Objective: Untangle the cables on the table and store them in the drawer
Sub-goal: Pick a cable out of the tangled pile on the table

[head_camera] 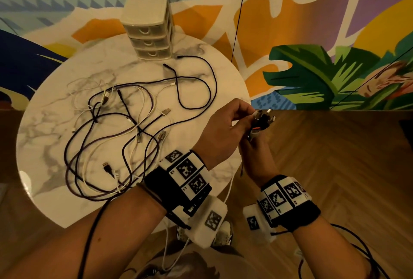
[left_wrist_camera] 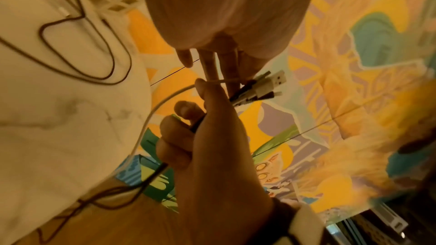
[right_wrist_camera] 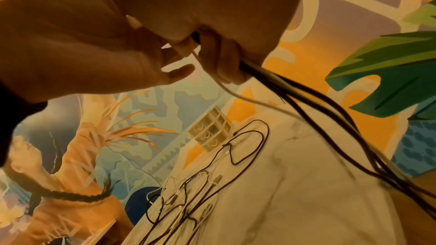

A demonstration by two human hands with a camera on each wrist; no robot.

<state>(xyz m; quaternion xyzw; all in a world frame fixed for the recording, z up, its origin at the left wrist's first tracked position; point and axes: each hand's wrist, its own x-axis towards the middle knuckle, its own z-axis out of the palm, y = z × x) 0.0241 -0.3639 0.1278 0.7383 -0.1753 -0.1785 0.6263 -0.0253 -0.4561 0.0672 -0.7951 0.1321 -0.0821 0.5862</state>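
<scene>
Bundle of cable ends (head_camera: 261, 122) held off the right edge of the tabletop (head_camera: 55, 126), above the wooden floor (head_camera: 335, 167): several plugs side by side, a white USB plug (left_wrist_camera: 277, 79) outermost in the left wrist view. Right hand (head_camera: 257, 155) curled round the gathered cords just below the plugs, dark and white cords trailing from under the fist (right_wrist_camera: 306, 96) back toward the tabletop. Left hand (head_camera: 223, 131) directly above, fingertips (left_wrist_camera: 212, 66) pinched on the plug ends, touching the right hand. One white cable (left_wrist_camera: 146, 124) looping from the grip down past the table rim.

Tangled cables (head_camera: 116, 135) spread over the middle and near side of the round marble tabletop, black, purple and white strands crossing one another, loose connectors scattered among them. One black cable (head_camera: 201, 82) in a wide loop nearer the far side. Small three-drawer unit (head_camera: 149, 28) at the far edge, all drawers closed, well apart from both hands. Painted mural wall (head_camera: 312, 32) behind.
</scene>
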